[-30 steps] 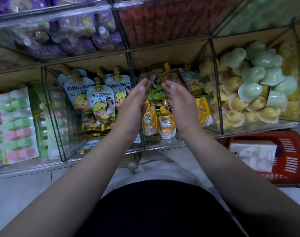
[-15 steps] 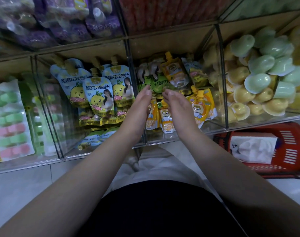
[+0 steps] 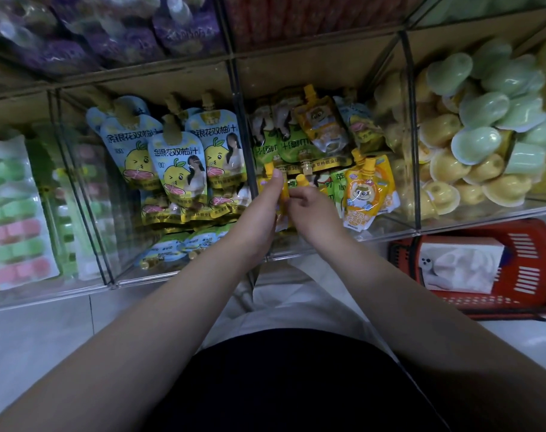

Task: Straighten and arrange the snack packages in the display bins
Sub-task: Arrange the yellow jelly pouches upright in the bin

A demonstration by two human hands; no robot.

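Note:
Clear display bins hold snack packages. The middle bin (image 3: 334,244) contains orange and green spouted pouches. My left hand (image 3: 262,207) and my right hand (image 3: 312,210) are both inside this bin, side by side, fingers closed on the orange pouches (image 3: 283,194) at its front. An orange pouch with a cartoon animal (image 3: 366,194) stands upright just right of my right hand. Green pouches (image 3: 284,141) and another orange pouch (image 3: 320,126) lean behind. The bin to the left holds blue pomelo juice pouches (image 3: 178,163), standing in rows.
The right bin holds green and yellow jelly cups (image 3: 477,145). At far left are packs of pink and green sweets (image 3: 13,213). A red basket (image 3: 527,275) with a white pack lies on the tiled floor at right. Upper bins hold purple and red packages.
Both hands went from flat and open above the pouches down into the middle bin and closed on the front orange pouches. The view tilted slightly downward.

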